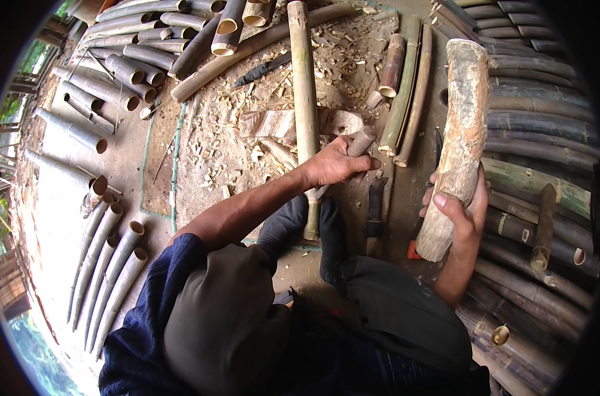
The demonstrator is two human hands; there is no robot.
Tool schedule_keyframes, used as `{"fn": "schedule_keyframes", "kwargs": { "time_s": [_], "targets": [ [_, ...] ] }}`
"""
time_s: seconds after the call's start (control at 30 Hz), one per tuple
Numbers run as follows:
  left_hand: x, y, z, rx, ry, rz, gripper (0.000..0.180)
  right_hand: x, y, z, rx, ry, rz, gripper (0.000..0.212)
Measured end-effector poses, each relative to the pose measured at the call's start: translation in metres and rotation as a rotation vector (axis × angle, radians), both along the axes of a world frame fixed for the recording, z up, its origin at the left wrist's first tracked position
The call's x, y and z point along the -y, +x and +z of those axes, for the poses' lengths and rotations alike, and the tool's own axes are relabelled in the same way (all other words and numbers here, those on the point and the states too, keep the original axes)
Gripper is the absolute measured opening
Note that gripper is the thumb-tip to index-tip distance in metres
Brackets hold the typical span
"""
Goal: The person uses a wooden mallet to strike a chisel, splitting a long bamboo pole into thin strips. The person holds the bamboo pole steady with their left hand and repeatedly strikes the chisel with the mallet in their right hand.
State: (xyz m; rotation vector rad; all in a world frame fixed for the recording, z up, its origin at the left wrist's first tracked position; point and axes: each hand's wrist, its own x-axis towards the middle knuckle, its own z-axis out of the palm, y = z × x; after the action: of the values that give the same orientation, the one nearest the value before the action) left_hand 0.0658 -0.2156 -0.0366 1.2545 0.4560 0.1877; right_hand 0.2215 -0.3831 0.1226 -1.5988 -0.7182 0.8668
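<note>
My left hand [339,162] is closed around the thick round wooden handle [362,141] of a tool. A pale narrow end shows below the fist, against the bamboo pole [301,79]; the kind of tool is mostly hidden. The pole runs away from me, its near end between my feet, crossing a chipped wooden block [267,125]. On the right, my right hand [459,214] wraps the lower part of a thick, rough, pale log [466,119], raised and nearly upright.
Wood chips [217,155] litter the mat. A dark-handled knife [263,69] lies beyond the block, and a dark blade [376,198] rests right of my feet. Bamboo lengths [405,92] lie nearby. Stacked bamboo [537,132] fills the right; more cut tubes [125,72] lie left.
</note>
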Motion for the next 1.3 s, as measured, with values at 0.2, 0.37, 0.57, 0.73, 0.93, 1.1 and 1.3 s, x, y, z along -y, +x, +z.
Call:
{"fn": "schedule_keyframes", "kwargs": {
  "time_s": [0.2, 0.37, 0.57, 0.73, 0.93, 1.1, 1.3],
  "targets": [
    [0.000, 0.001, 0.002, -0.017, 0.080, -0.018, 0.033, 0.001, 0.000, -0.002, -0.004, -0.011, -0.010, 0.082],
    [0.002, -0.001, 0.009, -0.004, 0.102, -0.009, 0.038, 0.002, 0.002, -0.004, -0.004, -0.028, 0.002, 0.084],
    [0.009, -0.003, -0.014, 0.025, 0.208, 0.041, 0.034, 0.001, 0.002, 0.003, 0.039, -0.027, 0.022, 0.088],
    [0.012, -0.007, -0.009, 0.010, 0.160, 0.026, 0.030, -0.010, 0.017, 0.069, 0.363, 0.225, -0.082, 0.063],
    [0.008, -0.011, -0.020, 0.022, 0.079, 0.087, 0.019, -0.029, -0.003, 0.002, 0.681, -0.323, 0.548, 0.101],
    [0.001, -0.015, -0.020, 0.123, 0.330, 0.086, 0.022, -0.041, 0.031, 0.085, 0.767, -0.174, 0.479, 0.111],
    [0.006, -0.009, -0.015, 0.046, 0.158, 0.033, 0.025, -0.045, 0.027, 0.070, 0.625, 0.325, -0.088, 0.084]
  ]
}}
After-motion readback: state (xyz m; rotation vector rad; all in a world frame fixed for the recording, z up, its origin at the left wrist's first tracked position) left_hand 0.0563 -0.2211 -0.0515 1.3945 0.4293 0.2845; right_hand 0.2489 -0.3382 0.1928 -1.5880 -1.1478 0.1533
